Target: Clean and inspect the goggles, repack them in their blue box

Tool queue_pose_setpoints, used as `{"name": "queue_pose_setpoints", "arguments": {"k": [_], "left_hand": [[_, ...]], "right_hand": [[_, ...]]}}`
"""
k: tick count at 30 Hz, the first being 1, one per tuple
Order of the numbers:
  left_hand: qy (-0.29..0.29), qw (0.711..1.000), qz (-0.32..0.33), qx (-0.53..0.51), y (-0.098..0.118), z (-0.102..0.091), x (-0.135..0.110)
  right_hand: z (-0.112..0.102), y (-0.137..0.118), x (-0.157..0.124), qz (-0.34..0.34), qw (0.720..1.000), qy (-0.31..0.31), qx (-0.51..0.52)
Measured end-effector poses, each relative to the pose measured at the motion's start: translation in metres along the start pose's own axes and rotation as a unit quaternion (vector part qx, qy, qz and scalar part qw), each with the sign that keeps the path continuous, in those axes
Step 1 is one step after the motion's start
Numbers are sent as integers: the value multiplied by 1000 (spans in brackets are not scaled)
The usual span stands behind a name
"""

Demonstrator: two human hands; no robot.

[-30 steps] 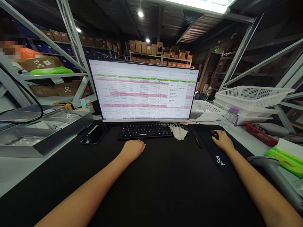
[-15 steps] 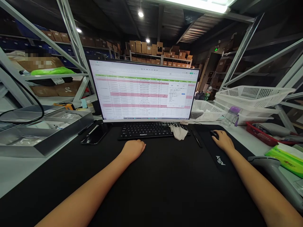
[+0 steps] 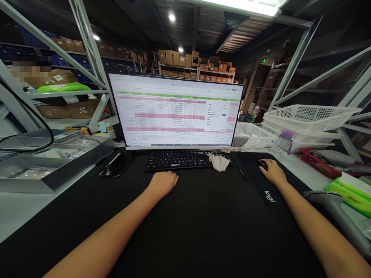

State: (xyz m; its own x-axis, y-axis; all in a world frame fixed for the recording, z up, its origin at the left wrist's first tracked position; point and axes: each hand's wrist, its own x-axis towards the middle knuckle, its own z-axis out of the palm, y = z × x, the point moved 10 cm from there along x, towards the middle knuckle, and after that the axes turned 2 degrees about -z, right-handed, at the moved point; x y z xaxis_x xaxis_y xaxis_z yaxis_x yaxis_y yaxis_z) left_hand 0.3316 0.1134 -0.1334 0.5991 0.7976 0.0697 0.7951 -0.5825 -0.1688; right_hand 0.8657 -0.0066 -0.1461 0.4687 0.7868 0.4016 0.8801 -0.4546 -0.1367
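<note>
Right hand (image 3: pixel 272 172) lies palm down over a black computer mouse (image 3: pixel 262 165), fingers bent around it in a light grasp; exact button contact too small to tell. Mouse sits under the fingertips, toward the monitor (image 3: pixel 179 116) and a little left of the wrist. Much of it covered; the visible part slants from far left to near right, its long axis appearing roughly in line with the forearm. It rests on the black mouse pad (image 3: pixel 252 173) with the white "logi" print, right of the keyboard (image 3: pixel 176 159).

Left hand (image 3: pixel 162 183) well apart from the mouse, on the black desk mat (image 3: pixel 208 227), just below the keyboard's near edge. Fingers bend inward, undersides hidden; cannot tell how tightly they close. No held object visible.

Between right hand and keyboard: a slim black pen-like item (image 3: pixel 241 170), lying lengthwise toward the monitor. Pale cloth (image 3: pixel 219 162) draped over the keyboard's right end. Right hand clearly the nearer to the mouse.
</note>
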Motion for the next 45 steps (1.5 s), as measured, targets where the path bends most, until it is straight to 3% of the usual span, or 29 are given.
{"name": "queue_pose_setpoints", "arguments": {"k": [45], "left_hand": [[8, 1000, 7, 12, 0, 3, 0]], "right_hand": [[0, 2, 2, -4, 1000, 15, 2]]}}
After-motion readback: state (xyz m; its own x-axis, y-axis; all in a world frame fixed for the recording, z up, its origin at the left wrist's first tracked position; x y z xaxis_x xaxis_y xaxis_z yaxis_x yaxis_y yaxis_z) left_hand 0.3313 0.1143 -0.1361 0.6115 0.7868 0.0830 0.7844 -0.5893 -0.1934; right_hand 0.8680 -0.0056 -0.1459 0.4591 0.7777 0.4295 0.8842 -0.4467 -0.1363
